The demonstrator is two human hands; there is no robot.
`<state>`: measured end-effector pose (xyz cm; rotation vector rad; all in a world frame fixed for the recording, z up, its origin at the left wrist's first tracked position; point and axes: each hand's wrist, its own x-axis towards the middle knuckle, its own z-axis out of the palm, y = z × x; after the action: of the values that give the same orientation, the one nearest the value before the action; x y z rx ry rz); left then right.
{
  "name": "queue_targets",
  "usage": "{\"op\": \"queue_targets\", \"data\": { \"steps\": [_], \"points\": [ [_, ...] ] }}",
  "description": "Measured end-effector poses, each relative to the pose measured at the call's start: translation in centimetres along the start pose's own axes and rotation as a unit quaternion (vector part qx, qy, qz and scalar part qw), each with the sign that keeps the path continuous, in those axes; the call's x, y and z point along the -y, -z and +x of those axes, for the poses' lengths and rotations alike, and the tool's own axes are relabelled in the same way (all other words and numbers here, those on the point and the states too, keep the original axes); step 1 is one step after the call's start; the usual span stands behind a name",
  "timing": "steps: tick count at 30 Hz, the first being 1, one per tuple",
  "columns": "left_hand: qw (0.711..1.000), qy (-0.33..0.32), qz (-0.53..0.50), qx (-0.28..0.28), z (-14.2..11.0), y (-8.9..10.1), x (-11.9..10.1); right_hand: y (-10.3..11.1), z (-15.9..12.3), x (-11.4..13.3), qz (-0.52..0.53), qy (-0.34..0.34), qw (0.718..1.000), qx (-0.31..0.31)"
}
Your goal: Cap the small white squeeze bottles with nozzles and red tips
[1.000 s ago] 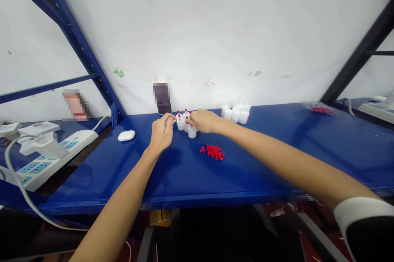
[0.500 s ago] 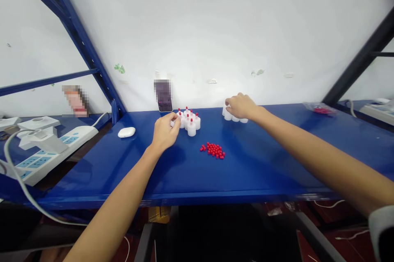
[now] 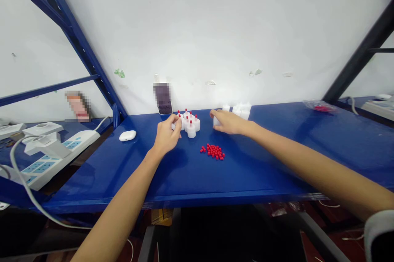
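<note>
Swung leftward, the right hand [image 3: 227, 122] curls around a white bottle [image 3: 216, 122], probably light, slick, best gripped by its body, near the back edge of the tabletop [image 3: 264, 167], while the left hand [image 3: 167, 134], half-closed, hold unclear, sits beside red-capped bottles [image 3: 191, 132].

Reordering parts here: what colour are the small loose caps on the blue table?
The small loose caps are red, clearest in the head view.

Looks like a workshop — blue metal rack [image 3: 91, 59], multi-socket power strip [image 3: 58, 163], scuffed white wall [image 3: 197, 28].
</note>
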<state>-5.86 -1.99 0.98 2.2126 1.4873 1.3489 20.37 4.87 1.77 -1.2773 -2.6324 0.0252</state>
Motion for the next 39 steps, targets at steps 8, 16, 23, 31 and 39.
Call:
{"op": "queue_targets", "data": {
  "steps": [8, 16, 23, 31, 39],
  "points": [
    [0.989, -0.109, 0.097, 0.021, -0.1, -0.1, -0.9, -0.1, 0.1, 2.1, 0.209, 0.002, 0.969, -0.13],
    [0.995, -0.078, 0.032, 0.059, -0.5, -0.4, -0.3, 1.6, -0.1, 7.6, 0.498, 0.023, 0.858, -0.126],
    [0.993, -0.072, 0.024, 0.085, -0.7, -0.8, -0.7, 0.8, 0.3, 8.4, 0.495, 0.013, 0.854, -0.159],
    [0.996, -0.062, 0.01, 0.068, -0.8, -0.8, -0.4, 0.7, 0.6, 10.3, 0.466, 0.039, 0.872, -0.146],
    [0.997, -0.075, -0.004, 0.013, -0.3, -0.8, 0.5, 0.7, -0.4, 11.0, 0.329, 0.075, 0.926, -0.17]
  ]
}}
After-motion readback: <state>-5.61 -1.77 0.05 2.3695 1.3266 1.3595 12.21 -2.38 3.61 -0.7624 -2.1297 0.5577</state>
